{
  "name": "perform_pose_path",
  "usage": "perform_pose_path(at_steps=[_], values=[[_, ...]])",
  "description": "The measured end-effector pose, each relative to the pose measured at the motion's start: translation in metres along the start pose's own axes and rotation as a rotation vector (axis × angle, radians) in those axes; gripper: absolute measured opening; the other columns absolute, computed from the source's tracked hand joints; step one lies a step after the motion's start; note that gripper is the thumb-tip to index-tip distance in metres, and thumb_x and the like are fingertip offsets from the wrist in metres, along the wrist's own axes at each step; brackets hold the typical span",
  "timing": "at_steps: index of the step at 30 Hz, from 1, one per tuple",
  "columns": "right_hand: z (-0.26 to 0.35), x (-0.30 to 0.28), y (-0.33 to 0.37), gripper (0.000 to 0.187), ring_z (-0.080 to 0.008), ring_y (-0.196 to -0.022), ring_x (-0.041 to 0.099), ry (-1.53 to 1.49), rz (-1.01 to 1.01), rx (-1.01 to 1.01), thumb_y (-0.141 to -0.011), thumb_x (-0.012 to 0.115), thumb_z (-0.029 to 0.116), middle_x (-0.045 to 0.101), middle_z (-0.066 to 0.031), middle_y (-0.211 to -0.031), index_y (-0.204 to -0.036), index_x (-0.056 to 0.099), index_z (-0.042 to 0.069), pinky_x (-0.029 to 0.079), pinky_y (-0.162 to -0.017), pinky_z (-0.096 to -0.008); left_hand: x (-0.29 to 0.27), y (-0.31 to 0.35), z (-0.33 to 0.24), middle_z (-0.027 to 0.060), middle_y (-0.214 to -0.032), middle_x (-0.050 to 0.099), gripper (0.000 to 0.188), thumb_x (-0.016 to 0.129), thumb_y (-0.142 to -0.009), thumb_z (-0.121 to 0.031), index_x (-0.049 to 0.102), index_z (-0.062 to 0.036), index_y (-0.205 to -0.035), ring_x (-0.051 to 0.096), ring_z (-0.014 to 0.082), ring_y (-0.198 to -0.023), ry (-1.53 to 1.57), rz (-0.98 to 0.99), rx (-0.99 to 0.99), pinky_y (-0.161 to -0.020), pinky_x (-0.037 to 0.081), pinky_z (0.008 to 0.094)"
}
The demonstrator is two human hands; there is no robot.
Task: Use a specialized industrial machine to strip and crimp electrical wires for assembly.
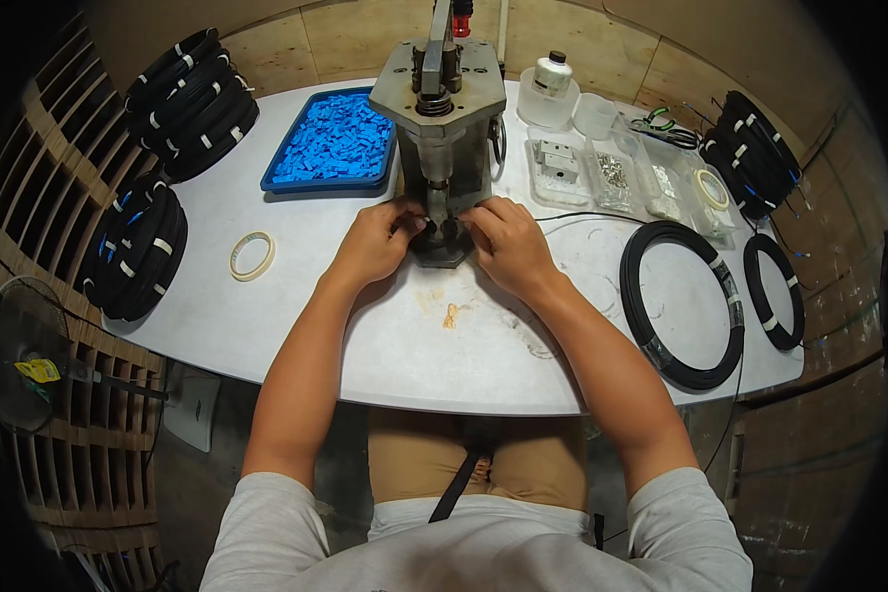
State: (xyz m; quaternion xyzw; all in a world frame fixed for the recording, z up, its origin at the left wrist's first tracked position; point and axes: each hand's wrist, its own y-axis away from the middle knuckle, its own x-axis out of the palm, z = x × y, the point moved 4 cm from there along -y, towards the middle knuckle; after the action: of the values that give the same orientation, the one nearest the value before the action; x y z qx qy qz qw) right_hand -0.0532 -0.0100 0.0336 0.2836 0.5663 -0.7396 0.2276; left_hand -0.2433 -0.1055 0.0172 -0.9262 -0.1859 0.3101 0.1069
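A grey metal bench press [452, 91] stands at the table's far middle, its ram above a small lower die. My left hand [377, 242] is at the left of the die, fingers pinched together at its edge; what they hold is too small to make out. Across the die, my right hand [513, 243] is closed, thumb and fingertips together on a thin black cable [590, 214]. That cable runs from behind the hand to a large black cable coil [634, 306] on the right. The cable's end, at the die, is hidden by my fingers.
A dark tray [269, 182] of small blue pieces lies left of the press. Stacked black coils [192, 109] and a tape roll [253, 257] are farther left. At right are clear boxes of small metal parts [614, 176], a bottle [553, 74], pliers [661, 123] and more coils [750, 158].
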Motion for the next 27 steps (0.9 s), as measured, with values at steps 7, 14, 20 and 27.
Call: perform_pose_path(at_steps=[7, 14, 20, 27], values=[[0.0001, 0.0007, 0.0004, 0.022, -0.0312, -0.093, 0.067, -0.006, 0.003, 0.01, -0.082, 0.071, 0.0, 0.069, -0.0083, -0.1, -0.103, 0.074, 0.007, 0.052, -0.083, -0.0426, -0.0003, -0.0011, -0.0006, 0.02, -0.102, 0.077, 0.02, 0.065, -0.099, -0.007, 0.073, 0.0007, -0.115, 0.074, 0.0328, -0.092, -0.014, 0.005, -0.005, -0.088, 0.056, 0.0388], [0.0012, 0.0012, -0.001, 0.024, -0.0325, -0.095, 0.068, -0.021, 0.024, 0.029, -0.081, 0.073, -0.001, 0.069, -0.011, -0.1, -0.105, 0.074, 0.005, 0.054, -0.085, -0.0424, -0.0008, -0.0005, -0.0009, 0.0213, -0.103, 0.077, 0.021, 0.064, -0.099, -0.007, 0.073, 0.0019, -0.115, 0.074, 0.0333, -0.095, -0.004, 0.009, -0.014, -0.089, 0.056, 0.039], [-0.0016, 0.0016, -0.0023, 0.023, -0.0323, -0.094, 0.068, -0.013, 0.003, 0.014, -0.081, 0.074, -0.001, 0.07, -0.0114, -0.099, -0.103, 0.074, 0.005, 0.055, -0.086, -0.0413, -0.0014, -0.0003, -0.0037, 0.0223, -0.103, 0.077, 0.02, 0.063, -0.099, -0.007, 0.072, 0.0021, -0.114, 0.074, 0.0346, -0.096, -0.008, 0.002, -0.003, -0.09, 0.055, 0.04], [-0.0015, 0.0011, -0.0001, 0.023, -0.0325, -0.095, 0.068, -0.015, 0.011, 0.015, -0.081, 0.075, -0.001, 0.071, -0.0107, -0.1, -0.103, 0.075, 0.005, 0.055, -0.086, -0.0416, -0.0016, -0.0004, -0.0045, 0.0231, -0.102, 0.076, 0.019, 0.063, -0.098, -0.007, 0.071, 0.0013, -0.113, 0.073, 0.0365, -0.095, -0.014, 0.007, 0.018, -0.089, 0.055, 0.041]])
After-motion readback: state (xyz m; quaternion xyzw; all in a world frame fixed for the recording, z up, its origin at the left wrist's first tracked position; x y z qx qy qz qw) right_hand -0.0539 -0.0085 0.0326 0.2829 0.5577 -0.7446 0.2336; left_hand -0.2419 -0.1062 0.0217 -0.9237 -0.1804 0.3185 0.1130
